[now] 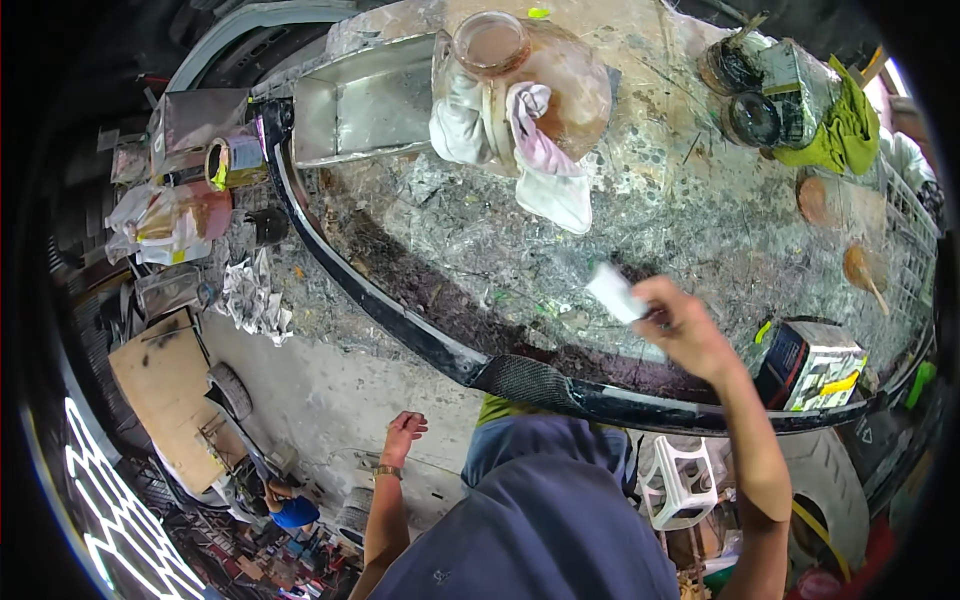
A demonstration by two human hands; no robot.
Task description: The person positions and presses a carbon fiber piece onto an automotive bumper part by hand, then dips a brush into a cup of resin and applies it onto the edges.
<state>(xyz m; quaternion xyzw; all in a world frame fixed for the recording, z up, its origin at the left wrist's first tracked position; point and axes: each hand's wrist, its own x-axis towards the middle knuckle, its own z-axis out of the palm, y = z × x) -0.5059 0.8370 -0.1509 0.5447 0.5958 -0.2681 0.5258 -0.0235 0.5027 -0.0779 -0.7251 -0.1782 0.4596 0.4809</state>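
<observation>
My right hand (680, 325) is raised over the worktable (430, 225), its fingers closed round a small white flat piece (615, 293). Motion blurs that piece, so I cannot tell its exact kind. Along the table's near edge runs a long curved black strip (425, 340), like a car's lip trim, with a woven carbon-look section (525, 380) in front of my body. The right forearm passes above this strip. Off the table, low on my left, hangs my left hand (404, 436), fingers loosely apart and holding nothing; a band circles its wrist.
A metal tray (385, 100) and a round cloudy container (490, 45) draped with a stained cloth (545, 140) stand at the back. Dark jars (755, 118) and a green cloth (845, 125) sit far right. A box (820, 365) lies by the strip. Someone in blue (293, 512) is lower left.
</observation>
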